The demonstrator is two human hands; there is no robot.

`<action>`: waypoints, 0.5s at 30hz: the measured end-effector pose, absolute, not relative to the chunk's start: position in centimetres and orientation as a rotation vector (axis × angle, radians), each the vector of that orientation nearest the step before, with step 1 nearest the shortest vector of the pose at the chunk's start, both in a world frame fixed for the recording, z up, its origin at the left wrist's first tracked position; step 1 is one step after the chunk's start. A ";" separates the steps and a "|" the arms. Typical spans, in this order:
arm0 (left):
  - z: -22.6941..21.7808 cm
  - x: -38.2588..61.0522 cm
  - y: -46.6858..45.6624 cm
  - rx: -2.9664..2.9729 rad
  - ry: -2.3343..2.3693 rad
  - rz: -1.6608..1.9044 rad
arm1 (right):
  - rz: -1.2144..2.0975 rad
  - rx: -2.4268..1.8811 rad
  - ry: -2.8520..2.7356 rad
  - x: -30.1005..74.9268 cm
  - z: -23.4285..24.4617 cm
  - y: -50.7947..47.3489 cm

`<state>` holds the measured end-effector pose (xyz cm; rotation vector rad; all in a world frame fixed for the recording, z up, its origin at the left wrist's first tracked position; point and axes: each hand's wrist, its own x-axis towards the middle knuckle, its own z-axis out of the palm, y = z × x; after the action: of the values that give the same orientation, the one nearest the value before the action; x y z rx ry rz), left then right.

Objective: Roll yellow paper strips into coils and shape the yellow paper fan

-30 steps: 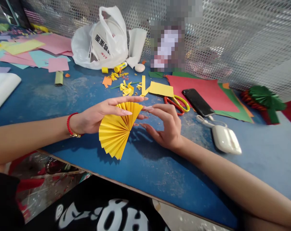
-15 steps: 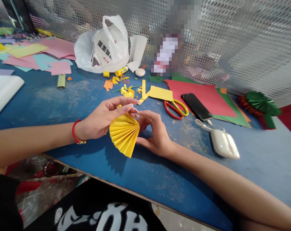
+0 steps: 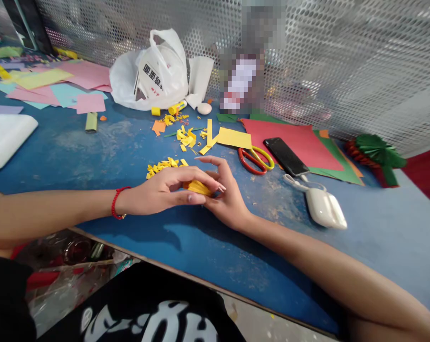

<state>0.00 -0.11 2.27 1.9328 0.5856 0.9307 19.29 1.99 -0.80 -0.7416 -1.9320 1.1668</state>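
Note:
My left hand [image 3: 167,190], with a red bracelet on the wrist, curls over a pleated yellow paper fan [image 3: 200,187]. Most of the fan is hidden behind the fingers, and only a narrow band of its folds shows. Facing it, my right hand [image 3: 226,195] closes on the fan's right end, its thumb underneath and its index finger raised. Just beyond my left hand lies a pile of small yellow paper pieces [image 3: 165,166] on the blue table [image 3: 215,266].
Red-and-yellow-handled scissors [image 3: 255,161] lie partly under a yellow paper card [image 3: 234,138]. To the right are a phone [image 3: 286,156], a white earphone case [image 3: 325,207] and red paper [image 3: 300,137]. A white plastic bag [image 3: 151,76] and a glue stick [image 3: 178,107] stand behind.
The fan has turned from spread and hanging below my hands to a narrow band between them. Both hands have moved slightly right, and my left hand is lower, uncovering the yellow pile.

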 end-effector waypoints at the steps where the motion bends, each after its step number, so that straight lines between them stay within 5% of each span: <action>1: 2.2 -0.1 -0.1 1.948 0.592 0.924 | 1.130 -0.738 -1.927 19.3 -0.7 2.0; 15: 1.9 -0.3 -0.1 1.577 0.794 1.149 | 1.176 -0.708 -1.943 19.8 -0.7 1.7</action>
<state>-0.28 -0.07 1.88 1.5770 0.7937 1.1487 19.79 1.65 -0.69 -0.7078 -1.9431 1.1760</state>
